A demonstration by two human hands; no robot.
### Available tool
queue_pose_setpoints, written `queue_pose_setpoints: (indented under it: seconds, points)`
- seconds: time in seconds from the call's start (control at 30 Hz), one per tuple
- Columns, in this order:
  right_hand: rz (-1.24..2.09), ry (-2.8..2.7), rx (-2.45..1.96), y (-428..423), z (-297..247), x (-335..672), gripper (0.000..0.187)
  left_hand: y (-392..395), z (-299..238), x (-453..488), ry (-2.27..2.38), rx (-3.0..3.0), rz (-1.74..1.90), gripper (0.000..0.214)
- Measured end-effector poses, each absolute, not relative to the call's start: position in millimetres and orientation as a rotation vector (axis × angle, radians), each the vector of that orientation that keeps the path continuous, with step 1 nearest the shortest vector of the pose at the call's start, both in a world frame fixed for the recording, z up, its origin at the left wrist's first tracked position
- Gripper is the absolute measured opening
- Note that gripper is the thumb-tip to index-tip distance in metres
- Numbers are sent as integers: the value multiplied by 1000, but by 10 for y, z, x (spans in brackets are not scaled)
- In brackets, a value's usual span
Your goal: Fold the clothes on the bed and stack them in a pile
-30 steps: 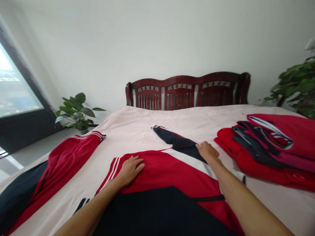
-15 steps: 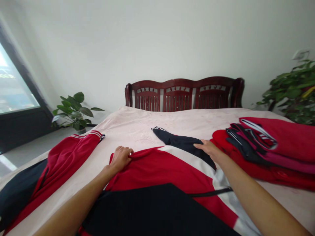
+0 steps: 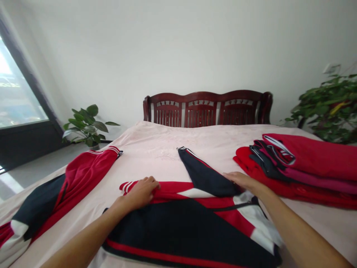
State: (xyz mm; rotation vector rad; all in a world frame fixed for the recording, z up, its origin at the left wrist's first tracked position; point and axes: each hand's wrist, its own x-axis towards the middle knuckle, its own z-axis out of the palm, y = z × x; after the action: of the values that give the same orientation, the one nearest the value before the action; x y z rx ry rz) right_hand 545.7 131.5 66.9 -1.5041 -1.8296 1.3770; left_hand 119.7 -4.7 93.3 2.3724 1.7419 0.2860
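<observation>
A navy, red and white track jacket [image 3: 173,227] lies in front of me with its near edge folded over. Its far red part is also folded over. My left hand [image 3: 145,191] is closed on the red cloth beside the white-striped hem. One navy sleeve [image 3: 202,173] points away from me across the bed, its striped cuff at the far end. At that sleeve's shoulder end, my right hand [image 3: 242,181] is closed on the cloth; its fingertips are partly hidden.
A second red and navy track jacket [image 3: 83,173] lies along the bed's left side. Folded clothes [image 3: 315,156] are stacked at the right. Pink sheet [image 3: 156,149] covers the bed, with a dark wooden headboard [image 3: 200,108] behind it. Potted plants [image 3: 87,124] stand beyond both sides.
My left hand has come down and nearer, and the jacket's far red part now lies folded lower. The navy sleeve has swung to point more away from me, and my right hand has moved slightly nearer.
</observation>
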Motion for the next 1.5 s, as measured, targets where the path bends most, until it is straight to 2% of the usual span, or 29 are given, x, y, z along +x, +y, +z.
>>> queue_pose_setpoints:
  seconds: [0.1,0.23,0.33,0.43,0.6,0.77,0.97,1.17,1.37,1.5]
  points:
    - [1321,-1668,-1546,1332,657,5248,48,-31,856,1568,1368,2306,512,38]
    - [1310,-1654,-1489,1271,628,5080,35,100,652,1790,1261,1617,781,9]
    - [1385,-1656,-1317,1189,697,5057,37,350,557,1858,1241,1107,882,17]
    - [1447,-1672,-1138,1118,793,5074,45,653,495,2051,1224,877,907,21]
    - [1406,-1644,-1119,1082,796,5132,46,1043,404,2589,1022,554,944,20]
    - [1354,-1701,-1169,1072,706,5221,45,1155,399,2798,802,377,1033,20]
    - [1474,-1839,-1254,1034,607,5235,52,1064,448,2635,672,196,1174,20]
    - [1580,-1931,-1156,1017,549,5169,56,1039,531,2653,670,129,1088,47]
    - [1394,-1931,-1266,1007,562,5286,46,980,770,2531,595,197,1208,33]
    - [1502,-1873,-1190,984,648,5358,45,834,985,2281,455,249,1471,22]
